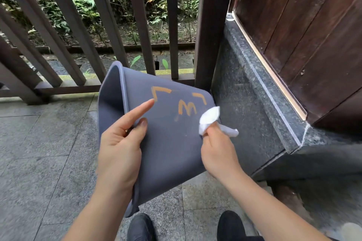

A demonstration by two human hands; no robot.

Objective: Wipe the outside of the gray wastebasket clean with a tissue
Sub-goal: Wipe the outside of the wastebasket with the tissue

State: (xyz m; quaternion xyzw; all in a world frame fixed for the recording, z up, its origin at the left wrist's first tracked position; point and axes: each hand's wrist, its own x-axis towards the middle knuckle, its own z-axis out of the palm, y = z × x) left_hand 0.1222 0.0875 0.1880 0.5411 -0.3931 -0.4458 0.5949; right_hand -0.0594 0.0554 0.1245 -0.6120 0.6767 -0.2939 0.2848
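Note:
The gray wastebasket is held tipped on its side in front of me, its open mouth to the left and its base to the right. Orange marks are drawn on its upper outer wall. My left hand grips the rim, thumb on the outside wall and index finger stretched out along it. My right hand pinches a crumpled white tissue and presses it against the wall just right of the orange marks, near the base.
A dark wooden railing runs across the back with greenery behind it. A dark stone ledge and a wooden wall stand at the right. Gray stone tiles cover the floor. My black shoes show at the bottom.

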